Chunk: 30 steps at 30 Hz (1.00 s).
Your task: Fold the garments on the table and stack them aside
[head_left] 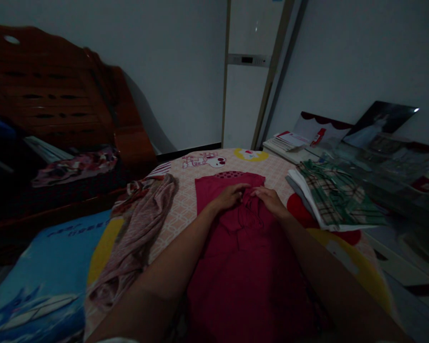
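A dark pink garment point(236, 267) lies spread on the patterned cloth of a round table point(180, 214), its dotted neckline at the far end. My left hand point(232, 196) and my right hand point(270, 199) are close together on its upper part, fingers bent. Between them the fabric is bunched, with thin cords or folds hanging below. Both hands seem to pinch this fabric at their fingertips, though the dim light blurs the detail.
Left on the table lies a crumpled brownish-pink garment point(143, 228); on the right, a stack with green plaid cloth point(338, 193). A wooden bench point(50, 100) and blue box point(53, 276) stand left. Papers point(289, 142) lie on a cabinet at the right.
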### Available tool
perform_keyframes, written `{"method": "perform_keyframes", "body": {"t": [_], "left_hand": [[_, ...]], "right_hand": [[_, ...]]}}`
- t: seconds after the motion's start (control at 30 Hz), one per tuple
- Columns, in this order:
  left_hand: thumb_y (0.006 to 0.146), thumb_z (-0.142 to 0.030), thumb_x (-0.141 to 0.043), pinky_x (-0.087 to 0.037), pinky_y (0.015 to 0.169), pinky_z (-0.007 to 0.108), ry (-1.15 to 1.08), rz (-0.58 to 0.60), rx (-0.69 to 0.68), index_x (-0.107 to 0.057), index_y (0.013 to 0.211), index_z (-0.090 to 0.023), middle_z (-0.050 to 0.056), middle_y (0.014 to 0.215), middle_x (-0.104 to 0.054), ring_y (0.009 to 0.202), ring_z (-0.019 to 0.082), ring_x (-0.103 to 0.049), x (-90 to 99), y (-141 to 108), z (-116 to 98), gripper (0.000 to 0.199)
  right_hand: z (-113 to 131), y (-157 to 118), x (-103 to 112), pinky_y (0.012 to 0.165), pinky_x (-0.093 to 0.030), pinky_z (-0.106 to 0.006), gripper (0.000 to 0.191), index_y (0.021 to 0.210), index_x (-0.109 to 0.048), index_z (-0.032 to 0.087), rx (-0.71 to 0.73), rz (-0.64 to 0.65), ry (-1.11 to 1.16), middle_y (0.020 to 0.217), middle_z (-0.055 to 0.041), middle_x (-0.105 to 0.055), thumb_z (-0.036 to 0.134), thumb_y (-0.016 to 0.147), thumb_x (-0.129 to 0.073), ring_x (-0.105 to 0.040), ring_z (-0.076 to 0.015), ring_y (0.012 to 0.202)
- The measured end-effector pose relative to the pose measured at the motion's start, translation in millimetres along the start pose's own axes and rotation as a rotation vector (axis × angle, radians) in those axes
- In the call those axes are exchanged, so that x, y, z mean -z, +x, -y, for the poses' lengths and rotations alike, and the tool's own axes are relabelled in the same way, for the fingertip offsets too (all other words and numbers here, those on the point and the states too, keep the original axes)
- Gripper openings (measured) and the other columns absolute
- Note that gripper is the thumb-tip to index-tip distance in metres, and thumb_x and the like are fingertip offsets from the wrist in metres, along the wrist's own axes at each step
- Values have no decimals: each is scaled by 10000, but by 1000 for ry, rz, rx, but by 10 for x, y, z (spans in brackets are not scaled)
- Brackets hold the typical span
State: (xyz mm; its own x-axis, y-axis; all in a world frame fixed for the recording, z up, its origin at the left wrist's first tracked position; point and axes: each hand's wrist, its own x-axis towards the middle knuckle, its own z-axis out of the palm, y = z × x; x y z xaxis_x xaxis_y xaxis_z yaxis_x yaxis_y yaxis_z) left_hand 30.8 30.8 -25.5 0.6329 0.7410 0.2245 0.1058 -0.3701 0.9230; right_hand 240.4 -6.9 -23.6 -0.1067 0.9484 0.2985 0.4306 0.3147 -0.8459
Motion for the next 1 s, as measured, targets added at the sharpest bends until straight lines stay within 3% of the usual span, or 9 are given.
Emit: {"method": "perform_keyframes", "body": {"t": [0.1,0.2,0.4,0.5,0.63,0.73,0.87,0.93,1.0], "left_hand": [[814,-101,-444,-451,620,231,-3,3,0,-600,1287,-179,18,809,-630,656,115,-553,-10,-4,-2,504],[798,-102,-463,-472,648,254,-2,-8,-9,-593,1279,-187,30,882,-644,678,121,-565,-6,-2,-6,506],[806,-231,-613,-487,852,333,-4,-213,-116,-629,1021,-160,70,1020,-655,932,191,-603,36,13,-112,227],[803,-300,-673,-488,851,341,-120,-167,-109,-590,1090,-161,90,1085,-642,964,201,-609,2,3,-162,330],[759,-247,-726,-485,797,308,-157,-150,-101,-511,1237,-180,79,1068,-640,921,190,-614,-58,0,-136,528],[756,-145,-666,-440,692,246,-62,-249,-66,-524,1148,-175,-3,831,-602,731,135,-564,-52,20,-58,418],[753,-66,-570,-381,609,228,18,-398,32,-514,1017,-184,-62,662,-492,579,110,-463,-11,44,40,295],[754,-49,-546,-385,607,231,23,-428,76,-508,1028,-187,-59,672,-504,576,114,-471,-2,48,60,310],[765,-54,-545,-400,613,240,39,-435,97,-519,1052,-184,-49,685,-522,582,121,-485,-2,48,59,317]], "right_hand": [[4,3,8,1109,-350,-451,293,790,-769,248,-47,-41,21,948,-46,-767,459,822,-568,-623,-263,1148],[22,-5,20,1070,-397,-441,295,815,-778,234,-63,-99,89,948,-54,-771,465,796,-595,-645,-262,1100],[154,-41,6,901,-512,-387,362,898,-781,190,-128,-116,285,980,-80,-775,504,769,-654,-687,-237,947],[236,-66,-40,925,-512,-391,390,949,-779,193,-115,-84,399,1043,-88,-767,522,762,-686,-686,-239,995],[325,-93,-102,1024,-473,-417,433,1027,-767,213,-97,62,492,1190,-94,-727,550,762,-703,-644,-253,1146],[401,-92,-75,1002,-481,-399,414,1049,-762,222,-50,135,359,1158,-80,-737,529,787,-673,-653,-237,1117],[528,-105,56,687,-495,-295,224,765,-756,189,-31,212,-78,747,-36,-738,405,760,-695,-657,-180,721],[586,-142,96,541,-393,-258,262,618,-694,179,-77,365,-269,556,-2,-641,404,751,-708,-562,-139,546],[634,-194,90,495,-306,-252,320,547,-643,177,-95,538,-420,478,18,-565,419,732,-741,-487,-114,479]]}}
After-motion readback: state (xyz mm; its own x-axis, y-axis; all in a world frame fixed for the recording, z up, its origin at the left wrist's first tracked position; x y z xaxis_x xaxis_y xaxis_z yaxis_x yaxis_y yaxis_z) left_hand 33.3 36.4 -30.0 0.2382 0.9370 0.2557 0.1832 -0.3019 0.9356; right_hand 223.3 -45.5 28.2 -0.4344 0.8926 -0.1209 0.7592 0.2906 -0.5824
